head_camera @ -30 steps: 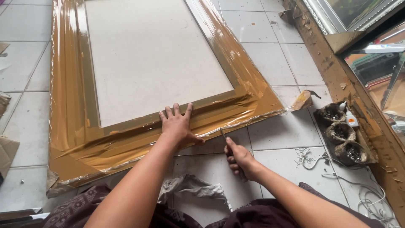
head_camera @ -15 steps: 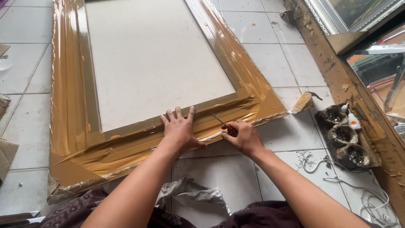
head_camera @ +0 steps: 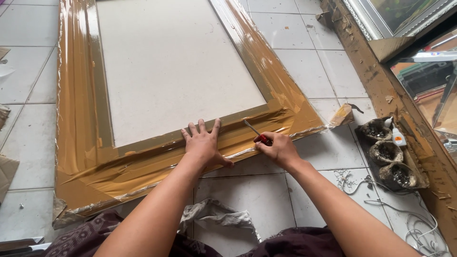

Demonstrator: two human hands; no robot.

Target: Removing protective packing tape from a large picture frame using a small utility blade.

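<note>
Now your left hand [head_camera: 203,145] lies flat, fingers spread, pinning the wrapped gold frame [head_camera: 143,159] to the floor; your right hand [head_camera: 278,148], just beside it, grips the red-handled screwdriver [head_camera: 257,133], tip on the frame's lower rail

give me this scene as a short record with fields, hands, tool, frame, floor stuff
left hand: left hand flat on the near rail of the frame, fingers spread
right hand: right hand grips a screwdriver
tool: red handle, metal tip lies on the near rail
frame: large, gold, wrapped in clear film, white panel inside, lying on the tiled floor
floor stuff: rag by the knees, tray of pots and white cable to the right
</note>
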